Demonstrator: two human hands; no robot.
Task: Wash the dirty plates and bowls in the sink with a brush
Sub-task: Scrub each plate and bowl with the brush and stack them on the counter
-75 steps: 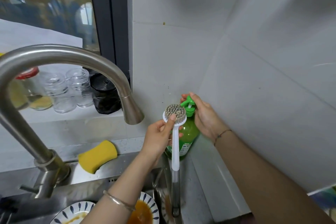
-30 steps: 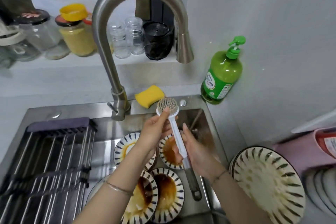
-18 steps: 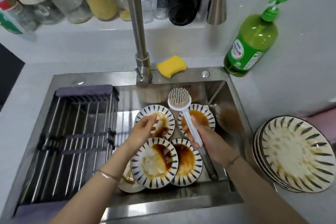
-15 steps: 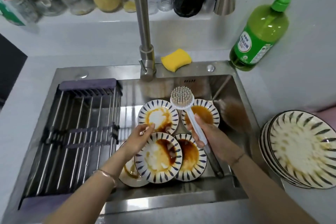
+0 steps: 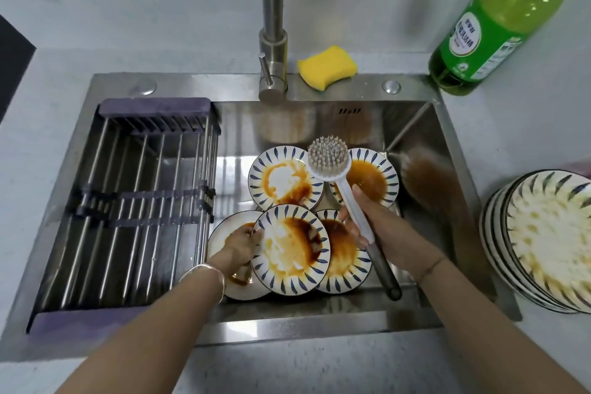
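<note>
Several blue-patterned bowls smeared with brown sauce lie in the steel sink [image 5: 319, 88]. My left hand [image 5: 238, 246] grips the left rim of the front bowl [image 5: 289, 248], which is tilted up over a white plate [image 5: 230, 285]. My right hand [image 5: 383, 230] holds the white handle of the dish brush [image 5: 329, 158], bristles facing up above the two back bowls [image 5: 281, 177]. Part of a fourth bowl [image 5: 345, 265] shows beneath my right hand.
A metal draining rack [image 5: 128, 208] fills the sink's left half. The tap [image 5: 271, 41] rises behind, with a yellow sponge [image 5: 326, 70] and a green soap bottle [image 5: 499, 25] to its right. A stack of dirty plates [image 5: 550, 240] sits on the right counter.
The brush passed from my left hand to my right after the soap pump. My left hand dropped to the front bowl and took its rim. The view tilted down onto the sink.
</note>
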